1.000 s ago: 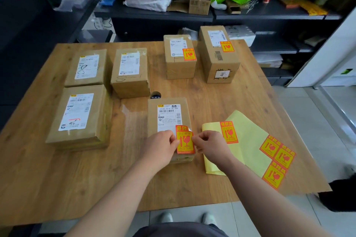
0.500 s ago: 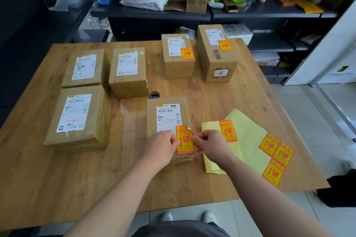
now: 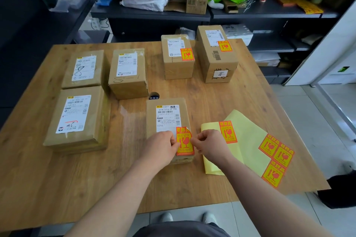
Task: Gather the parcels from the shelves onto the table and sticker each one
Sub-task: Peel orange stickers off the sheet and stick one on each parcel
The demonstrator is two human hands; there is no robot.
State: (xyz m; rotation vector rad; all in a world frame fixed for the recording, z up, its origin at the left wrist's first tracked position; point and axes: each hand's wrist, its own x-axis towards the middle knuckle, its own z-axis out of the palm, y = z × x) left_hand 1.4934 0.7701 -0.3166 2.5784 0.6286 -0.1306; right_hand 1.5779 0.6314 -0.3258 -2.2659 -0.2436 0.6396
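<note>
An orange-and-yellow fragile sticker, its top right corner curled over, is pinched at its side edges by the left hand and right hand. It lies over the near end of a flat brown parcel directly under the grip. Just right of the grip lies a yellow backing sheet carrying four more stickers. Beyond the grip stand a small stickered parcel and a tall stickered parcel, and to its left a large flat parcel and two label-only parcels.
</note>
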